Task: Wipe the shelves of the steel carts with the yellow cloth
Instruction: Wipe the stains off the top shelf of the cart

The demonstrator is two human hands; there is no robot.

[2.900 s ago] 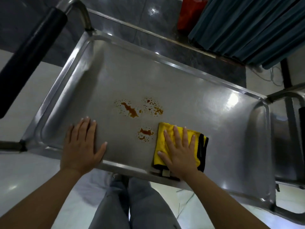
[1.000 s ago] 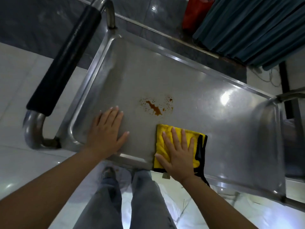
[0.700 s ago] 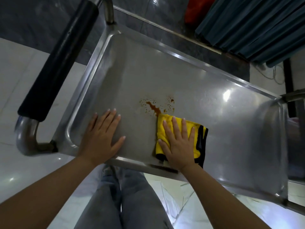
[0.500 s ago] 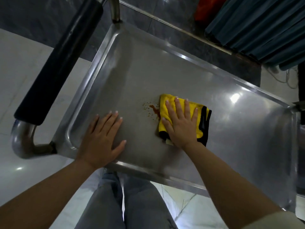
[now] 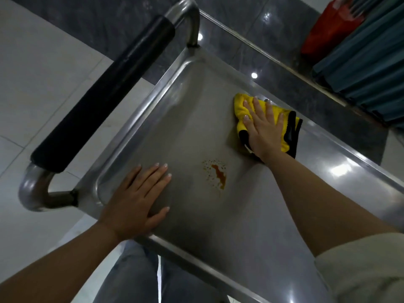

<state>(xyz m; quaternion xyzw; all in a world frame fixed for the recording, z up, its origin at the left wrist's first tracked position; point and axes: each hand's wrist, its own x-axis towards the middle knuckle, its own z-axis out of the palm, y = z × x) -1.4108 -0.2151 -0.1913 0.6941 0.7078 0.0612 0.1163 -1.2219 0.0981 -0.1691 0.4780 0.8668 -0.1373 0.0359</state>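
The steel cart's top shelf [image 5: 185, 119] fills the middle of the head view. A folded yellow cloth [image 5: 241, 107] with a black edge lies near the shelf's far rim. My right hand [image 5: 261, 127] presses flat on the cloth with straight, spread fingers. An orange-brown stain [image 5: 218, 177] with small specks around it sits on the shelf, nearer to me than the cloth. My left hand [image 5: 137, 200] rests flat on the shelf by the near left corner, fingers straight, holding nothing.
The cart's handle [image 5: 105, 92] with a black grip runs along the left end. A red bag [image 5: 328, 25] and teal curtain [image 5: 367, 55] lie beyond the far rim. My legs in jeans [image 5: 140, 276] stand below the near rim, on pale floor tiles.
My right hand has pushed the cloth away from me, across the stain to the far rim. Some stain patches are gone; one streak shows again behind the cloth. My left hand stayed flat.
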